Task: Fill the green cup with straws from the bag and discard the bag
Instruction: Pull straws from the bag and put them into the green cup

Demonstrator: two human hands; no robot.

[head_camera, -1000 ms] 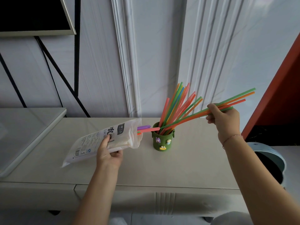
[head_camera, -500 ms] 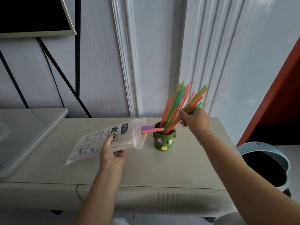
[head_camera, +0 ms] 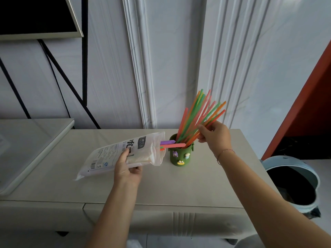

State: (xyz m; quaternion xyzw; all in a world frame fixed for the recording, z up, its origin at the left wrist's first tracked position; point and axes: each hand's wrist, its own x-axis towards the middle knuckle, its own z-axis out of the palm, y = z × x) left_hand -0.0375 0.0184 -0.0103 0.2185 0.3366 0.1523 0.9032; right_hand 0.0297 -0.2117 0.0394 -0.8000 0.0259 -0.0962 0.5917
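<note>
A small green cup [head_camera: 180, 155] with cartoon stickers stands on the beige cabinet top [head_camera: 206, 181]. Several orange, green and pink straws [head_camera: 197, 115] lean in it, fanned to the right. My right hand [head_camera: 215, 136] pinches the lower part of those straws just above the cup's right rim. My left hand [head_camera: 127, 169] grips a white plastic bag [head_camera: 114, 154] held nearly level, its open mouth facing the cup. A purple and a pink straw [head_camera: 174, 144] poke out of the bag toward the cup rim.
A pale blue waste bin [head_camera: 295, 183] with a dark inside stands on the floor to the right of the cabinet. A glass-topped table [head_camera: 26, 144] adjoins on the left. A white panelled wall is right behind; an orange panel [head_camera: 308, 104] rises at far right.
My right hand swung a bundle of straws from nearly level to steep and set their ends into the cup, ending close above the rim. The bag stayed almost still.
</note>
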